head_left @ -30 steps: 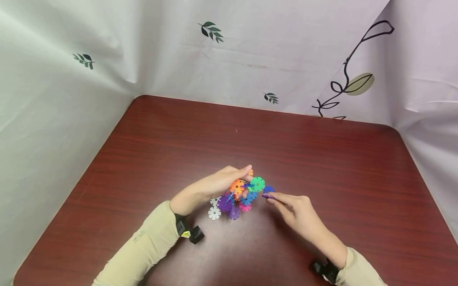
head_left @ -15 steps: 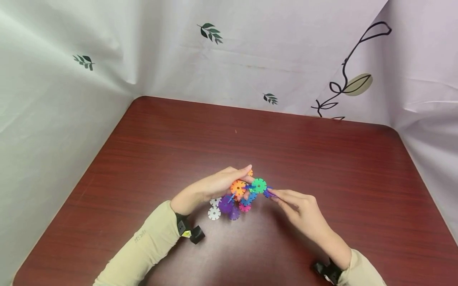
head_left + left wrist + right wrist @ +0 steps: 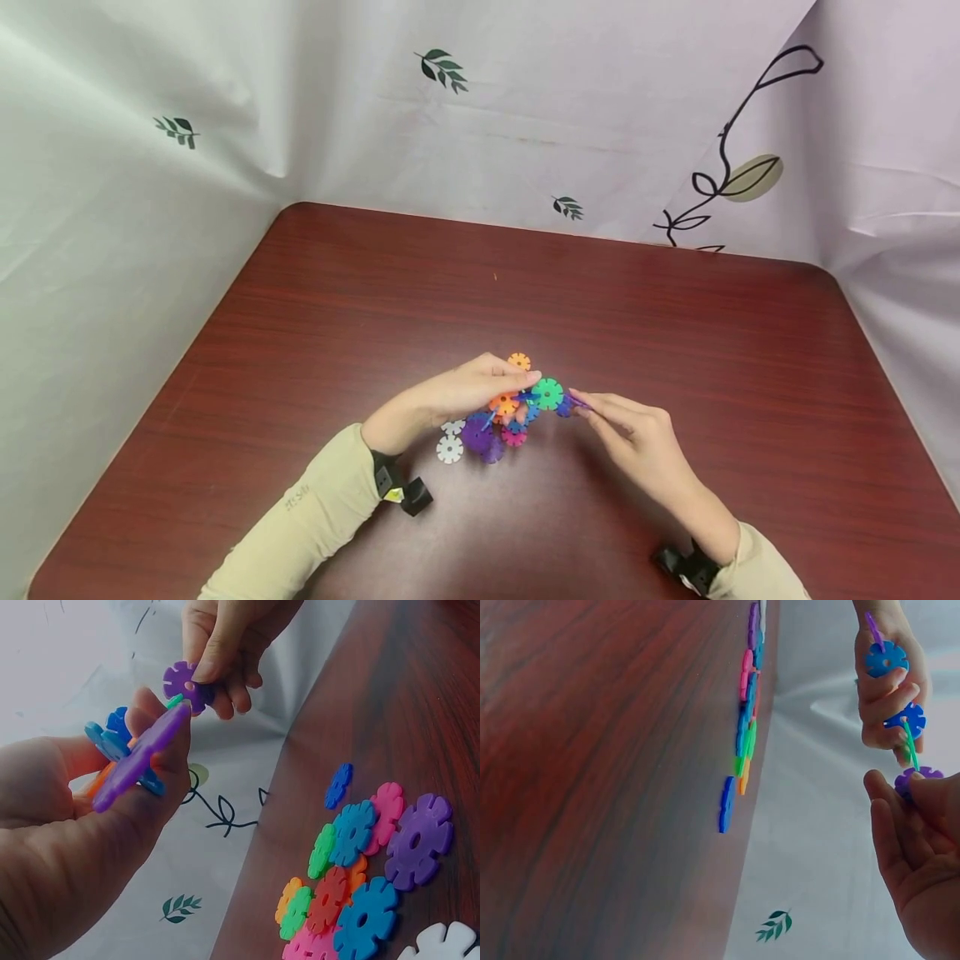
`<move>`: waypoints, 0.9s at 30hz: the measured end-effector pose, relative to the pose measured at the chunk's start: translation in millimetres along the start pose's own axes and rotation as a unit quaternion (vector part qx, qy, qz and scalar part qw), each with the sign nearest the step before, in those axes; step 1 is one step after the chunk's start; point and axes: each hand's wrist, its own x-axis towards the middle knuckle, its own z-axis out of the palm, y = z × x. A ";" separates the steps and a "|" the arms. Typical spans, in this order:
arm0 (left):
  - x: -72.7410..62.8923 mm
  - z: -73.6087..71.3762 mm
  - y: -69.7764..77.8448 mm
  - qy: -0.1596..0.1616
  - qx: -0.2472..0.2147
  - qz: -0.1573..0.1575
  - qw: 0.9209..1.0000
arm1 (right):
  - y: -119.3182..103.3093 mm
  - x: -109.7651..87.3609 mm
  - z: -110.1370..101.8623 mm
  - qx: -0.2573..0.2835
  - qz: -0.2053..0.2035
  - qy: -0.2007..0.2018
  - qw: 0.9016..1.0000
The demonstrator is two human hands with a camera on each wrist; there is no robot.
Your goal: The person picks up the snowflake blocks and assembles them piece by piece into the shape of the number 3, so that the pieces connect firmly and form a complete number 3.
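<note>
- The green disc (image 3: 547, 394) hangs above the surface (image 3: 600, 317), linked to a blue disc (image 3: 905, 720) in a short chain (image 3: 112, 745) of notched discs.
- Left of the green disc, the left hand (image 3: 476, 390) has its fingers curled round that chain, which also bears an orange disc (image 3: 504, 405) and a purple end disc (image 3: 142, 759).
- Right of the green disc, the right hand (image 3: 637, 433) pinches a second purple disc (image 3: 180, 681) between thumb and fingers, close by the green disc's edge; whether the two are joined cannot be told.
- Lower than the green disc, on the surface, lie loose pieces, among them a white disc (image 3: 450, 450), a pink disc (image 3: 513, 436) and a red disc (image 3: 328, 900).
- Beyond the green disc, past the surface, hangs a leaf-printed cloth (image 3: 525, 108).
</note>
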 end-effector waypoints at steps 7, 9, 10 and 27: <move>0.3 0.6 0.5 0.020 0.001 0.005 1.000 | 0.5 1.8 -0.6 0.005 -0.005 0.004 1.000; 0.6 0.7 0.7 0.024 -0.001 0.005 1.000 | 0.8 2.4 -0.6 0.005 -0.009 0.007 1.000; 0.6 0.8 0.9 0.024 -0.003 0.005 1.000 | 0.8 2.7 -0.6 0.006 -0.009 0.006 1.000; 3.4 2.7 -2.4 -0.004 0.012 0.029 0.999 | 2.6 4.0 0.1 0.006 -0.004 -0.012 1.000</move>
